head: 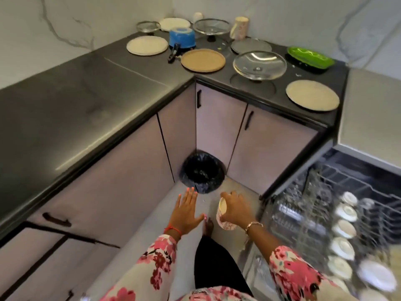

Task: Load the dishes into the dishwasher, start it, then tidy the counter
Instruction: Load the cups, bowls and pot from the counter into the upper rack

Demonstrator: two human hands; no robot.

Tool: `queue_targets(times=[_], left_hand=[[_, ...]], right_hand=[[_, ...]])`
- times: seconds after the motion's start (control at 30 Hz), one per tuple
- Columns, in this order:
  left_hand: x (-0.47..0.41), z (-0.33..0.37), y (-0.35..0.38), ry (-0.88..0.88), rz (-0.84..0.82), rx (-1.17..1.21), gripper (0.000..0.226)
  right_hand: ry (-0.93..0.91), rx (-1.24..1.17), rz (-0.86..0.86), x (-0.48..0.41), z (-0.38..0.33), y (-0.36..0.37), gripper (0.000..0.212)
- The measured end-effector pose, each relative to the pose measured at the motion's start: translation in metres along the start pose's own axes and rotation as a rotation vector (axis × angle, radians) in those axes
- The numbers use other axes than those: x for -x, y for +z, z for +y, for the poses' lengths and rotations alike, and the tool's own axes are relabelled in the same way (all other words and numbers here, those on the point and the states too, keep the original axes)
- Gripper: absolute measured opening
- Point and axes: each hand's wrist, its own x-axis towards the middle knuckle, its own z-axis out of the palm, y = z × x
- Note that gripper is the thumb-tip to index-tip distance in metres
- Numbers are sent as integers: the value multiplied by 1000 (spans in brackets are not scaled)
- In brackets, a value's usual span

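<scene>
From my seat the counter [65,118] fills the view from 9 to 1 o'clock, its far corner at 12 crowded with plates [147,45], lids [259,65], a pot [181,39], a mug [239,28] and a tray [310,58]. The dishwasher [303,213] stands open at 4 o'clock with its rack out and a row of bowls [345,229] already seated in it. A bin [202,173] sits on the floor at centre, in the cabinet corner. Just below it my left hand [187,210] is spread flat, fingers straight, holding nothing. My right hand [235,210], just beside it toward 3 o'clock, wraps its fingers round a cup [222,213] tilted over, mouth toward the bin (whether anything is inside I cannot tell). I judge loading is the step in hand, and well short of done given the pile at 12. The next move calls for swinging the cup toward 4 o'clock and setting it mouth-down in a free slot, clear of the bowls
</scene>
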Motion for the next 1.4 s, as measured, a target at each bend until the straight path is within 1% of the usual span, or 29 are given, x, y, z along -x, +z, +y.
queue_targets(times=[0.07,0.1,0.17,0.27,0.33,0.47,0.53,0.6,0.67,0.7,0.73,0.8,0.83,0.93,1.03,1.1,1.13,1.2,1.23,1.27,1.4], left_hand=[[39,28,21,58,-69,-13,101],[52,36,32,68,-64,-23,102],[73,54,48,129,-79,-78,100],[94,80,64,178,-225,-92,88],[95,95,82,198,-254,-171,77],[86,135,97,334,-259,-257,74],[81,163,93,398,-273,-284,81],[69,185,98,413,-307,-210,94],[54,213,104,393,-311,-209,92],[46,225,112,392,-282,-200,90],[39,237,115,376,-316,-164,94],[26,256,124,380,-321,-102,110],[18,264,130,375,-264,-86,115],[0,285,139,304,-247,-73,119],[-15,293,152,240,-255,-61,113],[-21,295,159,228,-258,-77,109],[-25,296,164,212,-277,-79,99],[-30,296,172,190,-315,-78,71],[-33,295,177,188,-327,-71,62],[-34,295,179,188,-340,-51,59],[-33,292,183,199,-365,95,57]], right_hand=[[46,-29,-18,47,15,20,73],[67,-38,-17,66,21,30,73],[110,-56,-8,103,33,46,73],[172,-100,-3,145,56,66,74],[226,-125,24,170,72,72,75],[352,-223,114,200,110,66,75],[405,-258,158,210,133,57,75],[433,-258,200,214,154,46,77],[449,-249,245,215,180,34,76],[439,-242,257,215,193,29,76],[416,-222,262,214,207,24,76],[354,-176,248,208,234,18,74],[322,-167,239,204,247,15,73],[229,-114,190,185,277,14,69],[117,-56,111,159,301,24,70],[34,-3,34,144,309,33,79],[22,20,-27,135,314,39,87],[9,51,-61,120,322,53,96],[-25,63,-69,113,325,60,95],[-65,88,-79,109,325,63,90],[-188,163,-114,97,324,70,76]])
